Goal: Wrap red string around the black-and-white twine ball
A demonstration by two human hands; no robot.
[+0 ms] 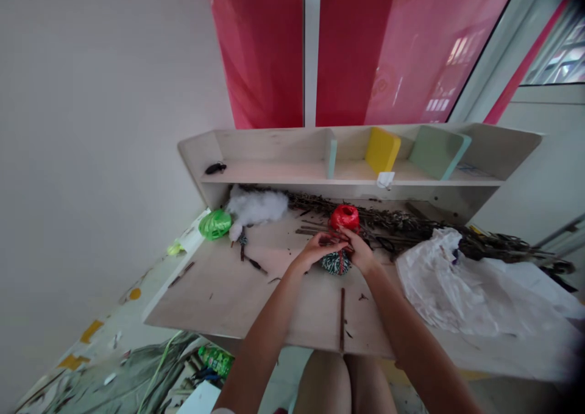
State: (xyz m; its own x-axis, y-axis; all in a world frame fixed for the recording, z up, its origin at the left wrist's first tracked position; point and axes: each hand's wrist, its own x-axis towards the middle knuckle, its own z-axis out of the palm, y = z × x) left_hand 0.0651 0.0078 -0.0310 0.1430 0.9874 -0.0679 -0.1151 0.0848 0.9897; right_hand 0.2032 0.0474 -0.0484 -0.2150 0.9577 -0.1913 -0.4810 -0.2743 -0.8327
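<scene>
My left hand and my right hand meet over the table, fingers curled close together. Red string shows at their fingertips and runs down over a dark green and white bundle of yarn. That bundle lies just below the hands, touching or nearly touching the fingers. Right behind them stands a shiny red roll of plastic string. Thin brown sticks lie to the left of the roll. The fingers partly hide the string and the top of the bundle.
White stuffing, a green string roll and a yarn-wrapped twig lie left. Dry branches line the back. A white plastic bag covers the right side. One stick lies by the front edge.
</scene>
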